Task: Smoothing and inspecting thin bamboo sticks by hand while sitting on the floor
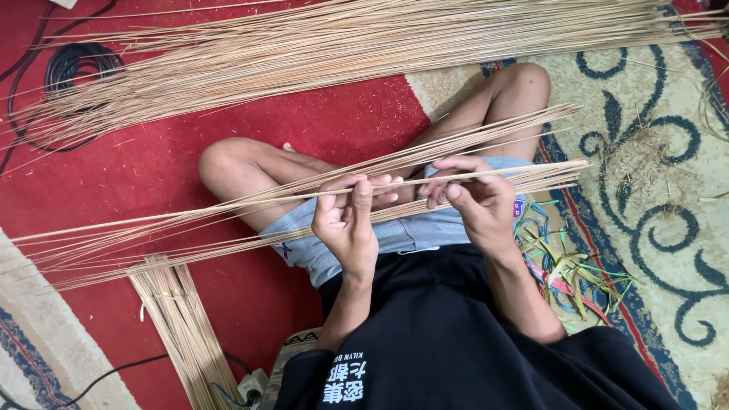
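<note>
Black shirt cloth point(456, 342) fills the bottom of the view, nearest the camera, with grey shorts point(395, 235) and crossed bare legs beyond it on a red mat point(152, 167). Both hands are raised over the lap. The left hand point(348, 220) is curled, thumb and forefinger pinched on a single thin stick point(410, 182), the other fingers loosely folded. The right hand point(474, 199) grips the same stick further along with fingertips closed, though whether it also holds a second stick beneath is hard to tell from this angle. Across the lap lies a loose sheaf of sticks point(190, 228), fanning out to the left over the mat and ending near the right knee. A much larger pile of sticks point(342, 45) stretches across the top of the view, well apart from the hands. A tied bundle point(182, 326) lies beside the left thigh, and a tangle of coloured strips point(569, 273) sits by the right hip on the patterned carpet point(653, 190).

Judging from the grip, the slender stick could snap or bow if the two pinches pull or bend against each other. The sheaf on the lap is untied and could slide off the knee and mix with the pile if the legs shift
</note>
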